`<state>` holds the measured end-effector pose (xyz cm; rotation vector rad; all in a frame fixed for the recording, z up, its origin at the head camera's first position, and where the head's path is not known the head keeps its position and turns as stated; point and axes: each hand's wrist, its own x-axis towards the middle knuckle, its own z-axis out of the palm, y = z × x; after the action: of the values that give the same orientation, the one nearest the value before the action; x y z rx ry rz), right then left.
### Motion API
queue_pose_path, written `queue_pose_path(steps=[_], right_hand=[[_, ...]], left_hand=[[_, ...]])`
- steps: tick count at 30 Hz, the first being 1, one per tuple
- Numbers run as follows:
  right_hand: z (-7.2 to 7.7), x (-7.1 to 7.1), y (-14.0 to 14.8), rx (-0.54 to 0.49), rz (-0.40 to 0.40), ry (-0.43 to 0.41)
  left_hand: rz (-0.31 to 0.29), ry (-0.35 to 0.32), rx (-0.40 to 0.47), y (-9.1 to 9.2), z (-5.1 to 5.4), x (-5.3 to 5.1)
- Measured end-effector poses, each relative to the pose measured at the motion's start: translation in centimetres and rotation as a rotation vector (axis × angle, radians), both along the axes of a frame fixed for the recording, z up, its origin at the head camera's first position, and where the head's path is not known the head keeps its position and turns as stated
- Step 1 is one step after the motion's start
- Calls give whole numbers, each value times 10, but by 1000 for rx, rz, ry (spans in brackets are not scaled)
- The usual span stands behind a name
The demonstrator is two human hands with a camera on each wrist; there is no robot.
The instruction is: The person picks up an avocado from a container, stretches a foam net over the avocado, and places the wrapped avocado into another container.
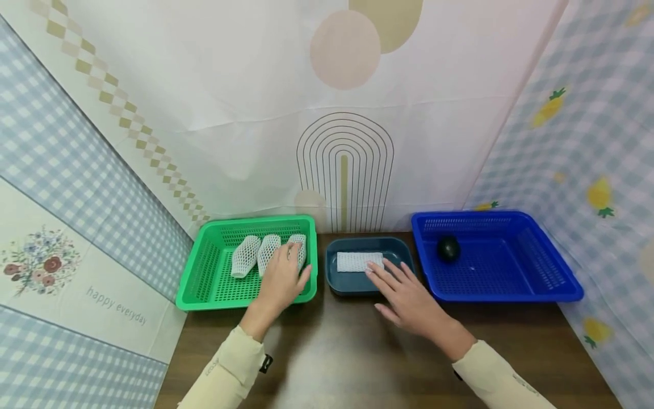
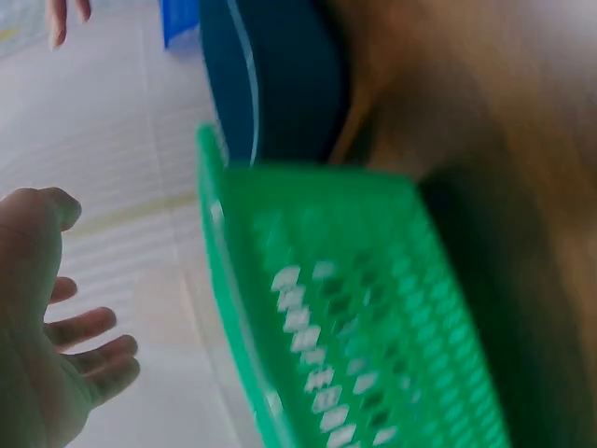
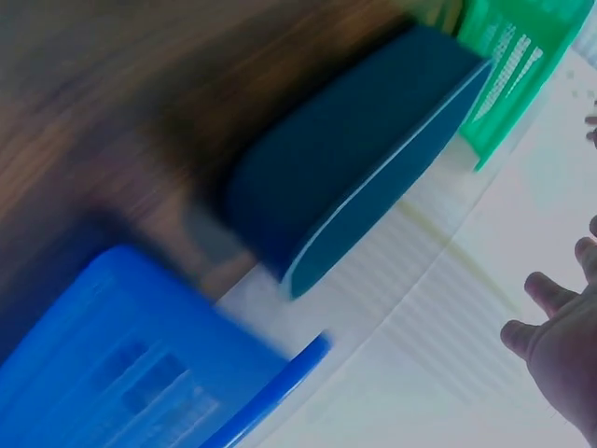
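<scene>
In the head view my left hand [image 1: 280,278] is over the right part of a green basket [image 1: 204,304], its fingers loosely bent in front of a white foam net sleeve [image 1: 301,245], which it partly hides. Two more foam net sleeves [image 1: 246,257] lie to its left; whether anything is inside them is unclear. My right hand [image 1: 413,301] reaches over the right edge of a dark teal tray [image 1: 352,289], fingers extended. A flat white foam net sleeve [image 1: 352,262] lies in that tray, close to the fingertips. Both wrist views show the hands holding nothing.
A blue basket [image 1: 503,296] stands to the right of the tray, with one dark, rounded, avocado-like fruit [image 1: 448,249] in its left part. All the containers stand on a brown wooden table [image 1: 337,352] against a cloth backdrop [image 1: 245,159]. Patterned cloths hang at both sides.
</scene>
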<state>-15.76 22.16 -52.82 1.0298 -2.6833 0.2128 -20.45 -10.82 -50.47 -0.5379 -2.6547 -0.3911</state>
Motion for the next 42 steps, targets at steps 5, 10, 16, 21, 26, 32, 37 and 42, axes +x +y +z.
queue_pose_path(steps=[5, 10, 16, 21, 26, 32, 37, 42], right_hand=[[1, -4, 27, -76, -43, 37], [5, -13, 53, -133, -88, 57], [5, -31, 83, -165, -155, 48], [1, -46, 101, -158, -189, -2], [-2, -58, 116, -138, -251, -100], [1, -74, 130, -104, -305, -214], [4, -89, 137, -108, -360, -346], [3, -106, 145, -145, -429, -492]], left_hand=[[-69, 46, -56, 23, -14, 9], [-99, 80, -81, 41, -28, 15], [-139, 67, -162, 60, -45, 18], [-163, 80, -223, 73, -58, 21], [-196, 80, -276, 83, -72, 20], [-191, 92, -335, 89, -86, 19], [-187, 143, -363, 89, -91, 18], [-201, 149, -348, 89, -93, 17]])
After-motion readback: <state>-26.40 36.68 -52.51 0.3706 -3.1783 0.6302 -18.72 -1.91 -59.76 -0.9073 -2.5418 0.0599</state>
